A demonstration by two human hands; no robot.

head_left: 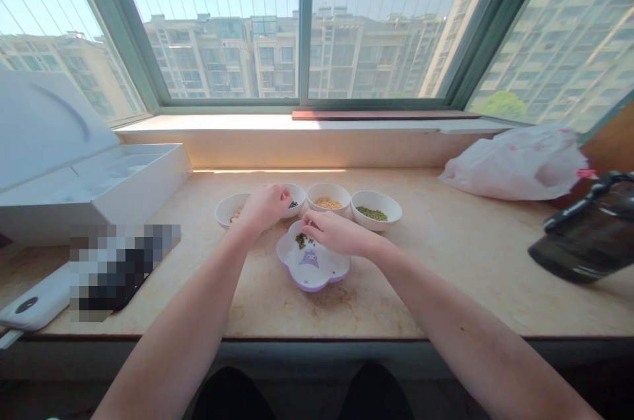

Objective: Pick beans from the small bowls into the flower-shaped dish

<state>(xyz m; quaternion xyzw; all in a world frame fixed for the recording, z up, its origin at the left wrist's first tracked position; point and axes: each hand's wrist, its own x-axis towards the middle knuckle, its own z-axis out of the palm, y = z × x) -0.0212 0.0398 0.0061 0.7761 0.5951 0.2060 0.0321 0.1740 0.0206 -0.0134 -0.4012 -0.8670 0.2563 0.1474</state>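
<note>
My left hand (267, 205) is closed in a pinch at the white bowl of black beans (294, 205), hiding part of that bowl. My right hand (331, 230) hovers over a flower-shaped, purple-rimmed dish (317, 278), its fingers pinched together near a small pile of green beans (300, 240). What either pinch holds is too small to make out. A cartoon figure is printed on the dish, and a few dark bits lie at its right side. Behind it stand a bowl of yellow beans (327, 202), a bowl of green beans (372, 213) and a partly covered bowl of pale pieces (234, 214).
An opened white box (139, 175) stands at the left, with a white device (39, 298) and a blurred dark object (123, 275) before it. On the right are a white plastic bag (515, 162) and a dark translucent container (589, 235). Windows rise behind the counter (446, 261).
</note>
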